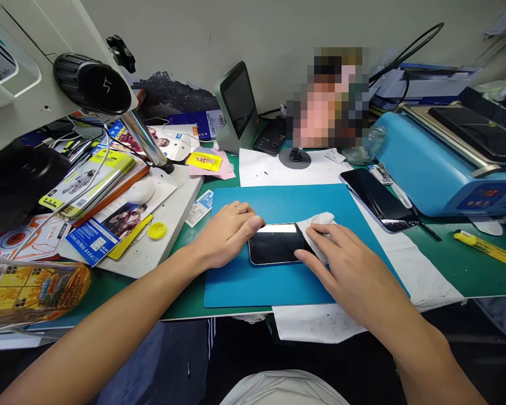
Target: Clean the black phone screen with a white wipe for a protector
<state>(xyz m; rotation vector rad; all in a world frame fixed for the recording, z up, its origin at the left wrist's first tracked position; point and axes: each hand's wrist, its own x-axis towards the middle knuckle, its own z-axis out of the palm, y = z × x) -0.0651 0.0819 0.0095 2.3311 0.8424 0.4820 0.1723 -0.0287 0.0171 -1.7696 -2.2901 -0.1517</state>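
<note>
A smartphone (pixel 274 245) with a dark, glossy screen lies flat on the blue mat (pixel 244 289). My left hand (pixel 227 233) rests at its left end, thumb on the upper left corner and the other fingers curled beyond the edge, steadying it. A crumpled white tissue (pixel 322 218) is pinched in my right hand (pixel 348 261) and pressed on the phone's right end. The right thumb reaches to the phone's lower edge. A bright reflection crosses the upper part of the screen.
Right of the mat lie another phone (pixel 377 199), a yellow cutter (pixel 487 248) and a blue machine (pixel 425 163). A small display (pixel 238 101) stands behind. Boxes and leaflets (pixel 109 230) crowd the left, under a microscope arm (pixel 141 132). White paper (pixel 320 323) sticks out below the mat.
</note>
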